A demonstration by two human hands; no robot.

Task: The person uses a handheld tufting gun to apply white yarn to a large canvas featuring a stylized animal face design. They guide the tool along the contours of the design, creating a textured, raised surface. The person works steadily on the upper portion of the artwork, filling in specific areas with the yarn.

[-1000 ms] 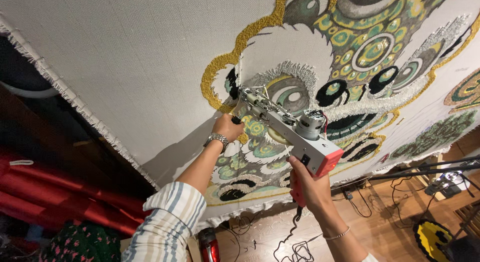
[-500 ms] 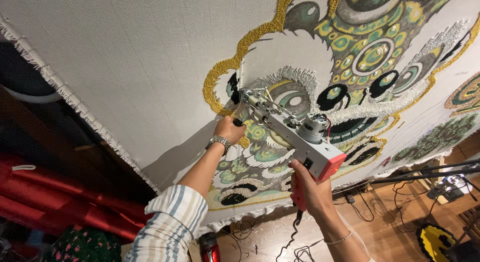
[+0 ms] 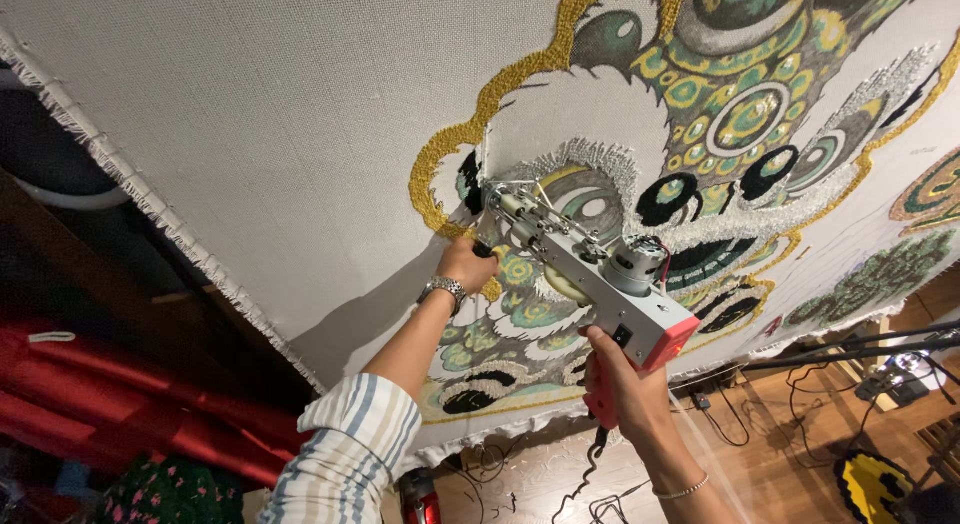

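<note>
A person presses a tufting gun [image 3: 590,274] against a large stretched backing cloth [image 3: 270,124], seen from the head camera looking along the fabric. The left hand [image 3: 468,264] is closed around a dark front grip just below the gun's needle end, fingers wrapped tight; a metal wristwatch [image 3: 444,288] sits on that wrist, and a striped shirt sleeve [image 3: 350,454] covers the arm nearer the camera. The right hand [image 3: 620,384] is clenched around the red rear handle at the near end of the gun, fingers curled fully about it, with a thin bracelet [image 3: 682,490] on the wrist. The gun itself lies at the middle of the picture, its grey box body slanting from the red end cap at lower right up to the bare metal needle assembly, whose tip touches the cloth at the left edge of the pattern. A small round motor [image 3: 632,264] sits on top of the body. A black power cord [image 3: 585,479] hangs down from the handle. The cloth carries a tufted design [image 3: 740,114] in gold, green, white and black, filling the right half, while the left half is plain weave with a frayed edge. Red fabric [image 3: 110,414] shows at lower left, and a wooden floor [image 3: 790,434] with cables at lower right.
</note>
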